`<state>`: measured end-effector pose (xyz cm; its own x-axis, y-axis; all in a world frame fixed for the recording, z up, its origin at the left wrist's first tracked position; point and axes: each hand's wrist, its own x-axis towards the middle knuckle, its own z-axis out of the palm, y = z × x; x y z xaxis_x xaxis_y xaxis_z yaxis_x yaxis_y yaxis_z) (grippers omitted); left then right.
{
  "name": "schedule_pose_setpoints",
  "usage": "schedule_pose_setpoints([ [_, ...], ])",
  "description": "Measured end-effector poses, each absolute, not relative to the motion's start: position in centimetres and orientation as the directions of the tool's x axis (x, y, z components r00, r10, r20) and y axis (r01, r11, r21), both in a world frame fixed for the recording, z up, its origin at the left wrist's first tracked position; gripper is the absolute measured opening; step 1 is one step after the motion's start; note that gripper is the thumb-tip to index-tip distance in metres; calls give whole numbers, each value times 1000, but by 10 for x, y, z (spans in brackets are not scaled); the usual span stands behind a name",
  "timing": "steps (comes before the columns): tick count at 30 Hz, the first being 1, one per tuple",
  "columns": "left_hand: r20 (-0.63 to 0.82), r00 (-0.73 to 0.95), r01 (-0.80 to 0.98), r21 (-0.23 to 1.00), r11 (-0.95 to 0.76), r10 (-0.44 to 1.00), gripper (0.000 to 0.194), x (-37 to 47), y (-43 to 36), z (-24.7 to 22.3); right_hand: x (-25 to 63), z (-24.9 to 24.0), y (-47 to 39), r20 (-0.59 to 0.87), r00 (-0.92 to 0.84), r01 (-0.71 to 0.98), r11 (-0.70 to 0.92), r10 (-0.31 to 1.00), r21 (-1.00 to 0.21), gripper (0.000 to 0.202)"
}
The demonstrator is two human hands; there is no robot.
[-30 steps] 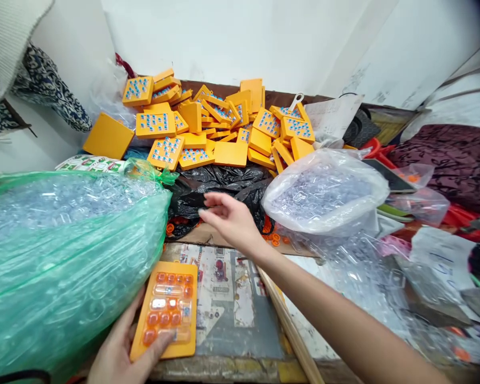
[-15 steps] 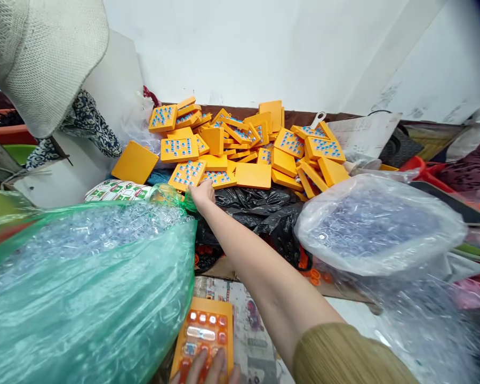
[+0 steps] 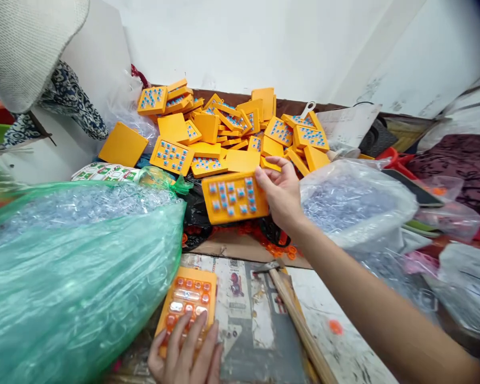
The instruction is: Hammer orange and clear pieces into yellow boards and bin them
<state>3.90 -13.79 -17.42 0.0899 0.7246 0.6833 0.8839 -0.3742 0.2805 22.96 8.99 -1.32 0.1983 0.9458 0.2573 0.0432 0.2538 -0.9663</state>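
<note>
My right hand (image 3: 282, 186) pinches a yellow-orange rectangular plastic panel (image 3: 237, 217) by its right edge, held up in the air. Rows of small blue-and-white pieces cover the face turned toward me. Down at the front, my left hand (image 3: 188, 349) lies with fingers spread over the lower part of a second orange panel (image 3: 211, 288). That one carries clear raised caps and one long clear bar near its top. Behind the raised panel, a heap of similar yellow-orange panels (image 3: 172, 128) leans against the wall, some showing blue pieces, others plain backs.
A green bag (image 3: 116, 298) of small clear plastic parts fills the left side. To the right stands a white bag (image 3: 344, 208) of similar parts. A hammer (image 3: 296, 317) lies on the papered work surface (image 3: 260, 346). Orange rings (image 3: 291, 253) are scattered behind it.
My right hand has come back and rightward from the heap, now carrying a panel. The hammer has come into sight. My left hand stays on the front panel while the view shifts.
</note>
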Motion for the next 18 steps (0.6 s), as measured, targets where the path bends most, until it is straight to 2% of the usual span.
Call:
schedule_pose_setpoints([
  [2,697,72,869,307,-387,713,30,39,-139,-170,252,-20,55,109,-26,89,111,994,-990,39],
  [4,713,64,854,323,-408,698,30,41,-138,-161,261,-37,24,-84,-263,180,-36,961,-983,35],
  [6,746,90,839,300,-454,659,31,44,-132,-146,260,-60,2,-215,-427,274,-101,879,-956,31],
  [8,771,135,816,270,-511,623,32,51,-117,-128,254,-81,-9,-275,-515,349,-94,812,-932,22],
  [10,729,170,793,298,-532,663,28,63,-92,-111,247,-93,-13,-279,-557,407,-36,782,-913,13],
  [11,662,200,796,320,-513,723,25,70,-76,-104,245,-95,-14,-265,-565,432,7,781,-902,9],
  [13,394,243,862,331,-383,886,28,85,-40,-94,244,-93,-19,-213,-547,487,101,809,-867,6],
  [14,237,251,901,298,-316,939,30,92,-22,-92,246,-91,-23,-177,-520,518,144,835,-843,5],
  [18,109,256,925,260,-276,961,31,111,39,-96,270,-83,-61,-16,-319,645,205,948,-736,14],
])
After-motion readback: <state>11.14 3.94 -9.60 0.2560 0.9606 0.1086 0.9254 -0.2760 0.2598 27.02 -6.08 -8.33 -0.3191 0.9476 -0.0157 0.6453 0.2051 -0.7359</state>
